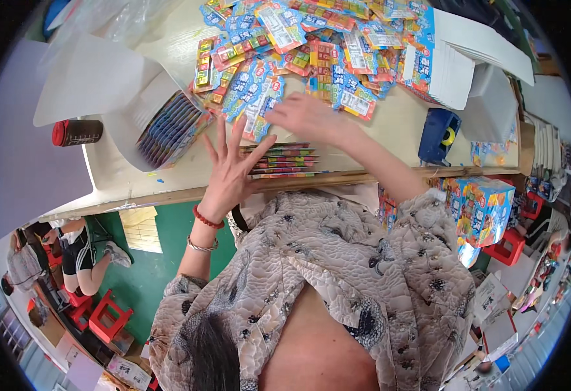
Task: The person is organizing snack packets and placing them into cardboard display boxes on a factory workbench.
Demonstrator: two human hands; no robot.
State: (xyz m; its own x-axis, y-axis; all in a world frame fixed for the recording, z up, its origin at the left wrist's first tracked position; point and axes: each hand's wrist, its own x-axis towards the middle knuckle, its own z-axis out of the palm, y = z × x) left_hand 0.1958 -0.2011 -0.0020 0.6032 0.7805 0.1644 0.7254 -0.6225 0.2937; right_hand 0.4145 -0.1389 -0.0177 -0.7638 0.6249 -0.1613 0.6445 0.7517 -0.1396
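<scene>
My left hand (pixel 230 166) is open, its fingers spread, with a red bead bracelet and a twisted bangle on the wrist. Its thumb side lies against a neat stack of flat, colourful blister-card packs (pixel 289 161) at the table's front edge. Slightly blurred, my right hand (pixel 308 118) reaches in above the stack with fingers curled together. Its fingertips are over a blue card pack (pixel 254 116) at the near side of a loose heap of similar packs (pixel 324 39). Whether they pinch that pack is hidden.
An open white carton (pixel 119 114) at left holds a row of packs; a red-capped dark jar (pixel 77 132) is beside it. At right are a blue tape dispenser (pixel 439 137) and white cartons (pixel 487 98). Printed boxes (pixel 484 208) stand below the table edge, near red stools (pixel 111 317).
</scene>
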